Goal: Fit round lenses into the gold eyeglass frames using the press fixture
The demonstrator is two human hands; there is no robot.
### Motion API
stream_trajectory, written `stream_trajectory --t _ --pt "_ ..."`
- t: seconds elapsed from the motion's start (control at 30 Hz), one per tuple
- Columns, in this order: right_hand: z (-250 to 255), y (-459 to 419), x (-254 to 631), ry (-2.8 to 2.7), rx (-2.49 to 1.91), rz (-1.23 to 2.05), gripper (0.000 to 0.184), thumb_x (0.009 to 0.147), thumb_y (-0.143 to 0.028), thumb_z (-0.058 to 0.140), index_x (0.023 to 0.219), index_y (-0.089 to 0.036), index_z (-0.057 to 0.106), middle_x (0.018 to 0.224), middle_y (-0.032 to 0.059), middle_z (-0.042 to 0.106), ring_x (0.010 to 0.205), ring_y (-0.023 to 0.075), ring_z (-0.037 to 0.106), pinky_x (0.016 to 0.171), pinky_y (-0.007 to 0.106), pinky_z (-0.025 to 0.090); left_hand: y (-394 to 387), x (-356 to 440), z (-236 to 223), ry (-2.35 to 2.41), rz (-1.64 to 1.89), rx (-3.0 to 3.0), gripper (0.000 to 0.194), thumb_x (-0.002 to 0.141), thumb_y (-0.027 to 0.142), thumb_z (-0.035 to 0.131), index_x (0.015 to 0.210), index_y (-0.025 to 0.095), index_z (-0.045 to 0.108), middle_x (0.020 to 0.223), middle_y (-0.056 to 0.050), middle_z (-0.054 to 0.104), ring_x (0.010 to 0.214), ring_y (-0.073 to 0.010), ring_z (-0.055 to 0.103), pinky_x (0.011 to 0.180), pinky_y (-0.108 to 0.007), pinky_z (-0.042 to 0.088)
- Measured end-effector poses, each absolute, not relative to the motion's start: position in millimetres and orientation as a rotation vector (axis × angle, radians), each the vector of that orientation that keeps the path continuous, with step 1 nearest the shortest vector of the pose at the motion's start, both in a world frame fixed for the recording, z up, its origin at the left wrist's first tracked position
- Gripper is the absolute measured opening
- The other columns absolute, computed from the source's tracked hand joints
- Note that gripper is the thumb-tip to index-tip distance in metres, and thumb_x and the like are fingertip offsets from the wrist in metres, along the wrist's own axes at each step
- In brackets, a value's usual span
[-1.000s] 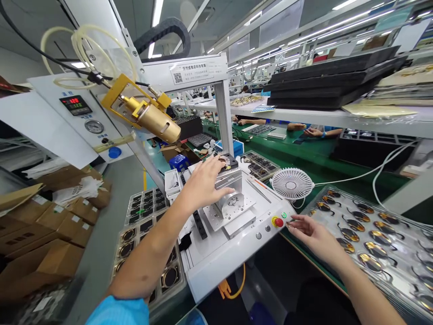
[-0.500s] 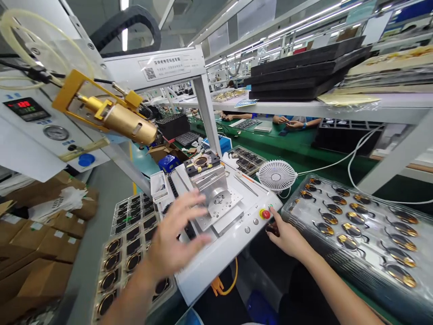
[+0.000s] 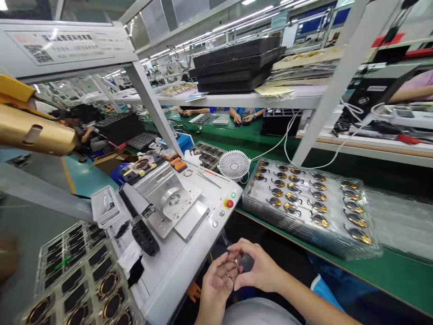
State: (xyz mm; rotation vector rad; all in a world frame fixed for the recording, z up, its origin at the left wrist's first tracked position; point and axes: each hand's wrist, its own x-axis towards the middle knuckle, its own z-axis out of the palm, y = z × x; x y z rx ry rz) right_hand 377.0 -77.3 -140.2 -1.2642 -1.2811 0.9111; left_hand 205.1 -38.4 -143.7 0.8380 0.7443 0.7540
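Head view, looking down at two bare hands held close to the body, just below the front edge of a white dispensing machine (image 3: 179,275). A thin gold ring (image 3: 232,266) sits between the hands, tilted, with the fingers of both wrapped around it (being round, it has no clear long axis). The left hand (image 3: 214,289) cups it from below, palm turned up and fingers curled around the ring's lower side. The right hand (image 3: 260,266) reaches in from the right, its fingertips closed on the ring's upper side, so both grips are closed on the same ring. A small dark piece (image 3: 246,262) shows just behind the right fingers, too hidden to identify. Ahead on the machine lie an aluminium fixture plate (image 3: 172,198) and a red emergency-stop button (image 3: 229,203). To the right, on the green desk (image 3: 399,275), a clear plastic tray (image 3: 304,207) holds rows of gold-rimmed round parts with dark curved tails, and a small white fan (image 3: 234,165) stands beyond it. At lower left, another tray (image 3: 77,271) holds gold rings and black pieces.
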Motion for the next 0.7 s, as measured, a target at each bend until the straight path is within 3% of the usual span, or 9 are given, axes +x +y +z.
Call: stream_trajectory --t 0.1,0.2,0.27,0.33,0.37,0.47,0.6,0.7 --pt "-144 -78 368 -1.238 -1.245 0.825 0.075 0.054 -0.068 0.094 0.108 -0.019 0.074 0.092 0.0058 0.067 0.080 0.0216 0.066 0.071 0.033 0.055 -33 211 -142 0.733 0.766 0.782 0.059 0.053 0.054 0.097 0.105 0.033 0.081 0.114 -0.011 0.080 0.110 -0.0341 0.075 0.105 -0.049 0.056" --pt "-122 -65 392 -1.484 -1.245 0.704 0.066 0.067 -0.066 0.089 0.111 -0.019 0.074 0.093 0.0069 0.068 0.084 0.0221 0.065 0.076 0.033 0.054 -27 215 -139 0.779 0.775 0.786 0.055 0.054 0.052 0.098 0.104 0.034 0.082 0.113 -0.010 0.080 0.102 -0.0301 0.076 0.100 -0.046 0.059" --pt "-97 -47 428 -1.646 -1.475 0.539 0.052 0.078 -0.057 0.086 0.114 -0.021 0.074 0.102 0.0081 0.070 0.094 0.0230 0.066 0.086 0.033 0.053 -26 216 -138 0.831 0.815 0.813 0.054 0.057 0.050 0.097 0.106 0.033 0.083 0.114 -0.009 0.079 0.092 -0.0274 0.077 0.096 -0.046 0.061" --pt "-73 -24 473 -1.580 -2.021 0.283 0.030 0.093 -0.044 0.074 0.114 -0.023 0.073 0.112 0.0085 0.070 0.105 0.0226 0.065 0.094 0.031 0.051 -28 214 -139 0.851 0.848 0.841 0.054 0.058 0.049 0.096 0.107 0.031 0.082 0.115 -0.010 0.078 0.085 -0.0258 0.077 0.094 -0.047 0.062" --pt "-64 -11 495 -1.490 -2.178 0.213 0.026 0.097 -0.036 0.068 0.116 -0.019 0.073 0.115 0.0129 0.070 0.107 0.0257 0.065 0.094 0.034 0.051 -29 213 -141 0.845 0.853 0.853 0.054 0.058 0.048 0.097 0.107 0.031 0.082 0.114 -0.010 0.078 0.084 -0.0258 0.077 0.094 -0.048 0.062" --pt "-50 23 546 -1.355 -2.420 0.137 0.027 0.094 -0.020 0.065 0.116 -0.008 0.072 0.113 0.0244 0.070 0.107 0.0344 0.067 0.092 0.042 0.050 -32 209 -145 0.827 0.867 0.885 0.053 0.056 0.046 0.098 0.105 0.031 0.083 0.108 -0.010 0.079 0.094 -0.0286 0.078 0.097 -0.046 0.060" --pt "-51 49 567 -1.363 -2.507 0.140 0.020 0.082 -0.009 0.070 0.100 -0.006 0.077 0.104 0.0255 0.074 0.108 0.0377 0.068 0.093 0.040 0.049 -32 201 -148 0.817 0.919 0.905 0.052 0.056 0.044 0.099 0.103 0.027 0.081 0.102 -0.010 0.080 0.106 -0.0316 0.076 0.098 -0.044 0.060" --pt "-49 48 566 -1.349 -2.492 0.134 0.021 0.083 -0.007 0.066 0.099 -0.004 0.078 0.104 0.0278 0.075 0.109 0.0413 0.069 0.093 0.043 0.050 -31 193 -145 0.805 0.913 0.895 0.052 0.061 0.040 0.098 0.106 0.022 0.079 0.105 -0.012 0.079 0.107 -0.0327 0.076 0.098 -0.046 0.058"
